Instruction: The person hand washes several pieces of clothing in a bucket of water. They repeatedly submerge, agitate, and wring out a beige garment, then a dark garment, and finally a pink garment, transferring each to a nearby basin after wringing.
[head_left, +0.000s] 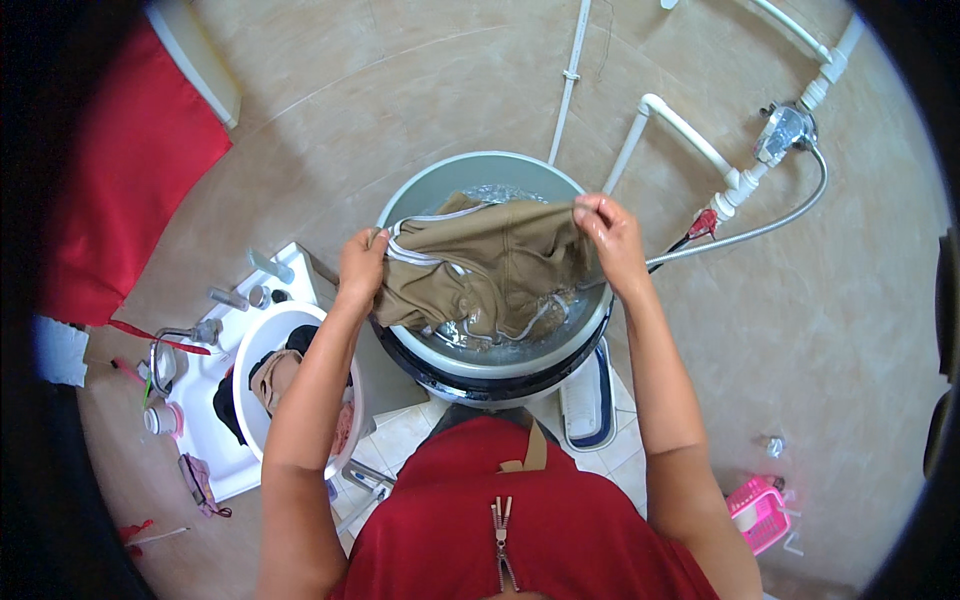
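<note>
A wet khaki garment (495, 247) with white piping is stretched across a round grey-green tub (420, 176) that holds water. My left hand (363, 262) pinches its left end at the tub's rim. At the upper right, my right hand (611, 232) grips the other end between thumb and fingers. The lower folds of the cloth hang into the water (499, 193), where a white-edged part lies wet near the front. A black band runs around the tub's outside below the rim.
At left, a white basin of clothes (238, 375) rests on a white sink (225, 465) with a metal faucet (199, 332). White pipes (690, 139) and a flexible metal hose (780, 225) run along the right wall. A pink plastic basket (769, 517) is at lower right.
</note>
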